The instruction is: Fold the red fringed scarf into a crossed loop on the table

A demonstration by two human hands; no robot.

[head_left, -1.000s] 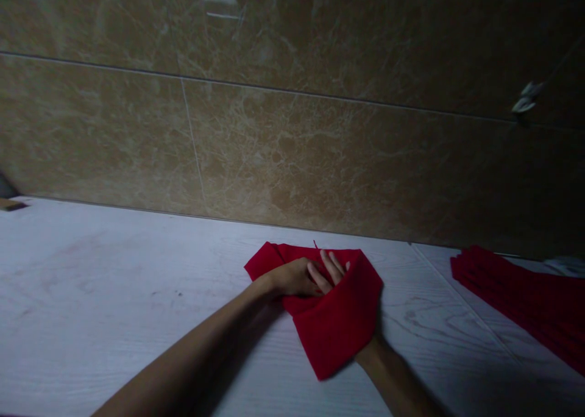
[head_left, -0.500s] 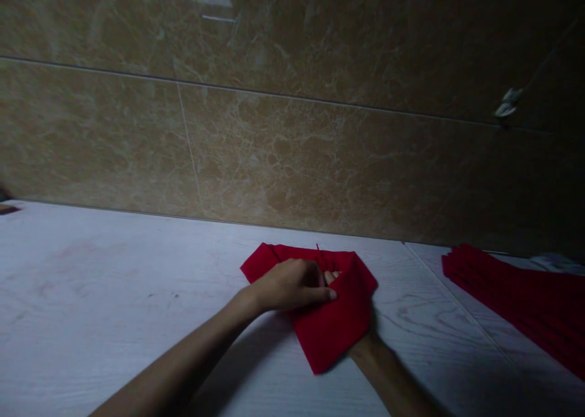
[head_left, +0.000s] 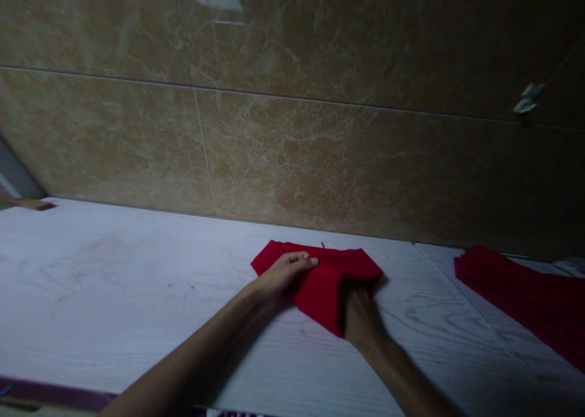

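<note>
A folded piece of red cloth (head_left: 320, 286), with a thread end at its top edge, lies partly lifted off the whitish wood-grain table. My left hand (head_left: 286, 274) grips the cloth near its upper middle, thumb on top and fingers curled under a fold. My right hand (head_left: 359, 310) reaches in beneath the cloth from the near right. Its fingers are hidden under the fabric, so whether they are closed on it does not show.
A stack of red cloth pieces (head_left: 521, 301) lies at the table's right. A small brown block (head_left: 33, 203) sits at the far left corner. Behind the table (head_left: 114, 295) rises a tiled marble-look wall (head_left: 283, 155), with a pale fitting (head_left: 529, 98) at upper right.
The cloth's near flap has folded up and shifted right, over my right hand's fingers. My left hand has moved slightly left on the cloth. The view has shifted a little left.
</note>
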